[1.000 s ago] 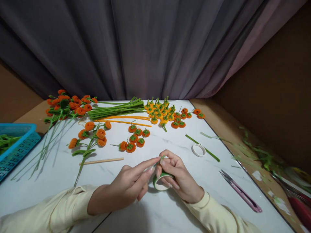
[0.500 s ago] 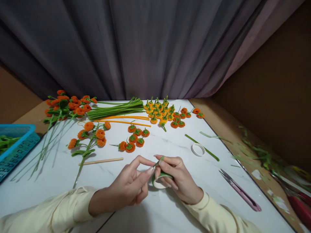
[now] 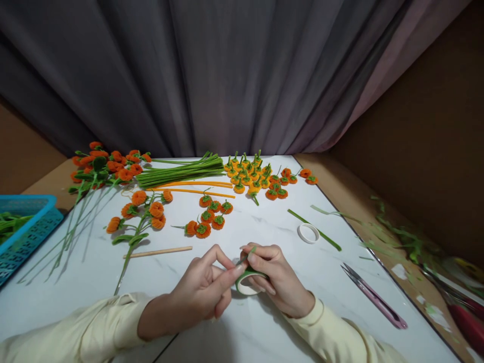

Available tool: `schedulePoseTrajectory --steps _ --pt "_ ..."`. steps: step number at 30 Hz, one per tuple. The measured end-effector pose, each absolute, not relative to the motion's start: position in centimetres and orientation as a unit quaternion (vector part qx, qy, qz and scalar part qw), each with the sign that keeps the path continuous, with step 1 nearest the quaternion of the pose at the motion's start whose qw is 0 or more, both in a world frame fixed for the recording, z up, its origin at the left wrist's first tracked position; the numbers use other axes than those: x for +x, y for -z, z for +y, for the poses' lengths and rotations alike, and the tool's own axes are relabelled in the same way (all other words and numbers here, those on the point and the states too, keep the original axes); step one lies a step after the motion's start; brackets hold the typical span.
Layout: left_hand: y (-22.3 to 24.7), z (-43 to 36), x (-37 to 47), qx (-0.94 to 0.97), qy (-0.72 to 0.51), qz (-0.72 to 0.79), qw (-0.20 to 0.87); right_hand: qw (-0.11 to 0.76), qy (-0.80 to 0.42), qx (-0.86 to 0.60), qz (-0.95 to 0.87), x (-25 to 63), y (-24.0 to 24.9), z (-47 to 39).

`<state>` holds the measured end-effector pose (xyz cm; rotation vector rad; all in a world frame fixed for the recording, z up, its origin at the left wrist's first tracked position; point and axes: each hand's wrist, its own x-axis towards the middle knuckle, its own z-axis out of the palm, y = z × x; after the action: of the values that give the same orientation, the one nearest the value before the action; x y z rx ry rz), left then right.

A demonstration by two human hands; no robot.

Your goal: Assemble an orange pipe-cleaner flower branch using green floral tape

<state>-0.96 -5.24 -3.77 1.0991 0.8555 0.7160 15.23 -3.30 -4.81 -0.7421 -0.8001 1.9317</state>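
My left hand (image 3: 206, 285) pinches the end of a thin dark green stem (image 3: 242, 259) between thumb and forefinger. From the other side, my right hand (image 3: 278, 275) closes its thumb and forefinger on the green tip of the same piece. A roll of green tape (image 3: 244, 291) with a white core hangs under my right fingers, which curl into it. The fingertips of both hands nearly meet. Beyond them lies a group of small orange pumpkins (image 3: 203, 230) with green tops. A leafy stem bearing orange pumpkins (image 3: 157, 209) rests to the left.
Green stems (image 3: 181, 171), orange stems (image 3: 196, 192) and yellow pumpkins (image 3: 246, 179) lie at the back. A wooden stick (image 3: 161, 252) is left of my hands. A white ring (image 3: 308, 233) and pink snips (image 3: 374, 297) lie right. A blue basket (image 3: 38, 227) stands at far left.
The fingertips of both hands have shifted slightly around the thin stem, and the tape roll has tilted so its opening shows more. Objects on the table look unmoved.
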Motion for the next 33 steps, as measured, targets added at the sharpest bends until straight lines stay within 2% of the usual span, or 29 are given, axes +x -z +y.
schedulePoseTrajectory --steps 10,19,26,30,33 --pt "2.6 -4.2 -1.6 0.446 -0.237 0.283 0.816 0.442 -0.790 -0.290 -0.311 15.5 4.5 -3.1" --pt "2.3 -2.8 -1.5 0.475 -0.301 0.437 0.702 0.448 -0.736 -0.382 -0.335 16.1 3.8 -2.2" --pt "2.7 -1.7 -2.1 0.537 -0.314 0.487 0.613 0.402 -0.701 -0.448 -0.384 17.1 3.8 -1.4" --pt "3.0 -1.0 -2.4 0.515 -0.346 0.511 0.595 0.397 -0.707 -0.440 -0.385 17.6 3.9 -1.3" --pt "3.4 -0.6 -2.7 0.481 -0.349 0.514 0.619 0.392 -0.721 -0.424 -0.383 17.7 4.2 -1.3"
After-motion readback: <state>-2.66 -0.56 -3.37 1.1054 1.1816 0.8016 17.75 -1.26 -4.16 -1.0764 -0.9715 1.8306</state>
